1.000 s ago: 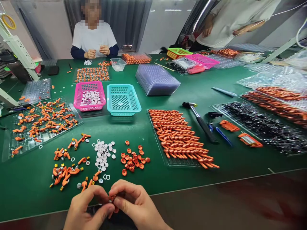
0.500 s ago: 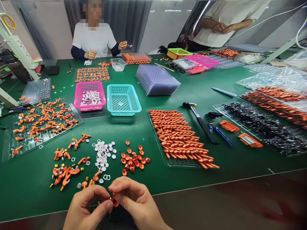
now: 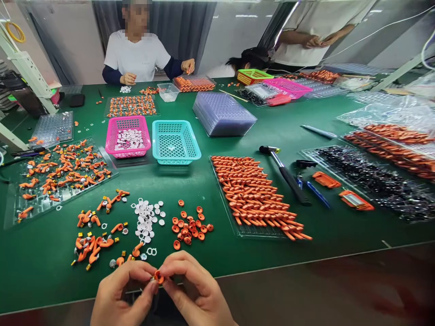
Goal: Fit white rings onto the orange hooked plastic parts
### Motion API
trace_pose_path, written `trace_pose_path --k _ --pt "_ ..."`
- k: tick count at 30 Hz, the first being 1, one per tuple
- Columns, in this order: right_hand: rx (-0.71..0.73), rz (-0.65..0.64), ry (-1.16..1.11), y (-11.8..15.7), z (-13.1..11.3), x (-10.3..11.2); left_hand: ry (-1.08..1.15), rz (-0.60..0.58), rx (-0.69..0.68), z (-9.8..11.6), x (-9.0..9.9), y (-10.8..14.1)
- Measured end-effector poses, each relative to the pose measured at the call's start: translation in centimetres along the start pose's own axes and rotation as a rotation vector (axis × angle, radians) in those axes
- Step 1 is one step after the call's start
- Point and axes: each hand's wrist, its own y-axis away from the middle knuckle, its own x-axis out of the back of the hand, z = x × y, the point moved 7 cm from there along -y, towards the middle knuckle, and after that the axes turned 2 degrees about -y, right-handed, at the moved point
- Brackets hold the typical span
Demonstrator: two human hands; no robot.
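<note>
At the table's front edge, my left hand point(image 3: 124, 290) and my right hand point(image 3: 195, 290) pinch a small orange cup point(image 3: 158, 277) between them, its hollow side showing. A bit of metal shows at the left fingertips; its shape is too small to tell. Just beyond my fingers lie loose orange cups point(image 3: 190, 225), a pile of white discs point(image 3: 145, 219) and, further left, orange curved parts point(image 3: 91, 244) with yellow and silver ends.
A pink basket point(image 3: 145, 149) of white pieces stands beside a turquoise basket point(image 3: 176, 159). Orange sticks fill a tray point(image 3: 251, 194) right of centre, near a hammer point(image 3: 288, 179). A person point(image 3: 136, 54) sits opposite; another stands at the back right.
My fingers have shifted slightly, and the orange cup now shows more openly between them. The seated person's hand on the picture's right has moved right and down toward a tray.
</note>
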Motion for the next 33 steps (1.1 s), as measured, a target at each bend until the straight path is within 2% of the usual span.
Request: trace_pose_path --k 5,9,12,17,26,33 --pt "0.053 0.007 0.040 -0.1 -0.3 0.0 -0.080 -0.053 -0.113 0.2 0.2 -0.3" --pt "0.081 0.029 0.060 -0.1 -0.4 0.0 -0.208 -0.145 -0.235 1.4 0.2 -0.6" --pt "0.104 0.052 0.094 -0.1 -0.7 0.0 -0.285 -0.157 -0.257 2.1 0.1 -0.6" --pt "0.154 0.028 0.153 -0.3 -1.5 -0.2 -0.212 -0.110 -0.150 1.8 -0.1 -0.5" --pt "0.203 -0.035 0.217 0.1 -1.8 -0.6 -0.126 -0.132 0.069 1.0 -0.1 -0.8" --pt "0.202 -0.076 0.229 -0.2 -1.9 -0.7 -0.144 -0.155 0.115 1.2 0.1 -1.0"
